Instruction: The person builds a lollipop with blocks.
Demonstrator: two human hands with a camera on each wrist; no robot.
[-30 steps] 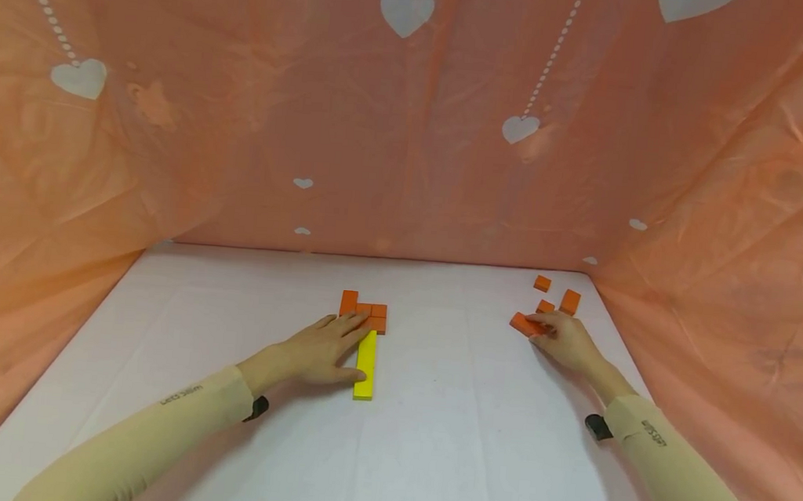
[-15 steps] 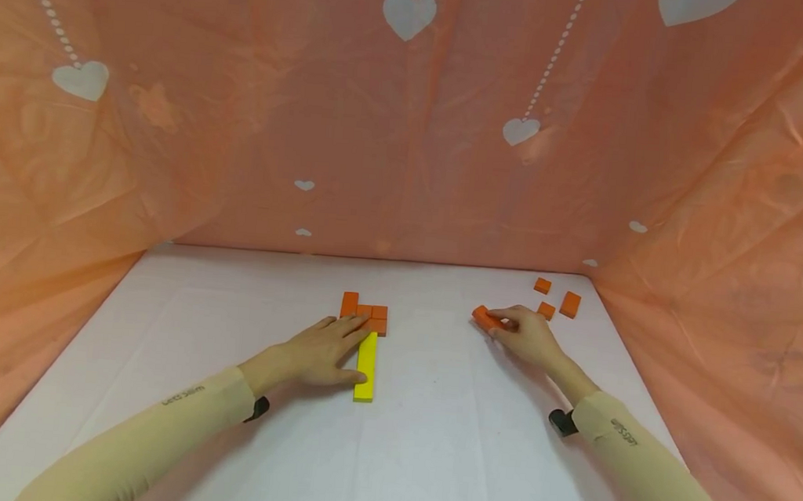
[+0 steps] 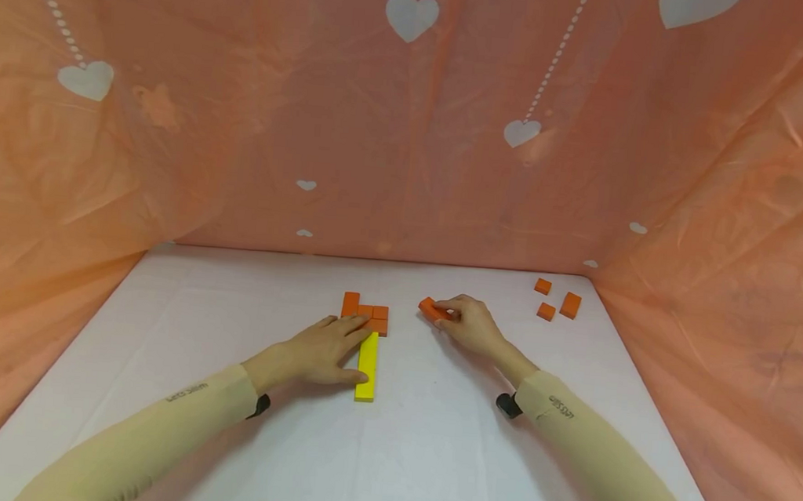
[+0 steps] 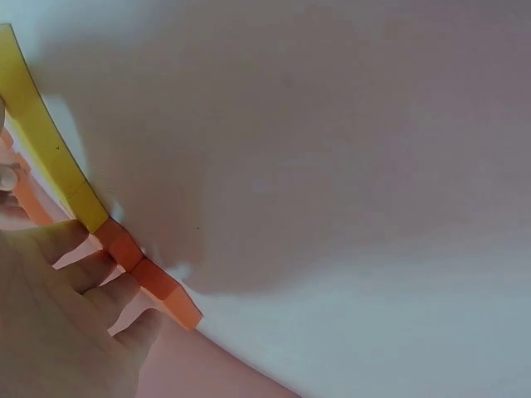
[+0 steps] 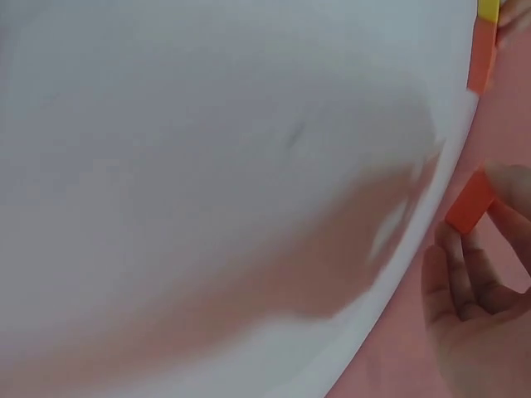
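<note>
My left hand (image 3: 319, 350) lies with its fingers spread over a group of flat blocks, the thumb on a long yellow block (image 3: 367, 366) and the fingertips on orange blocks (image 3: 379, 321). One taller orange block (image 3: 351, 304) stands out at the group's left end. In the left wrist view the yellow block (image 4: 51, 141) and the orange blocks (image 4: 124, 249) form a joined line beside the fingers. Just right of the group, my right hand (image 3: 469, 324) pinches an oblong orange block (image 3: 432, 309) between thumb and fingers; the right wrist view shows this block (image 5: 470, 201) tilted.
Three loose orange blocks lie at the back right: a small block (image 3: 543, 286), another small block (image 3: 546, 311) and a larger block (image 3: 570, 305). The white tabletop (image 3: 421, 456) ends at a pinkish-orange curtain (image 3: 450, 168) behind and at both sides.
My right hand has carried the oblong orange block leftward from the loose blocks to near the group. The left hand has stayed in place on the blocks.
</note>
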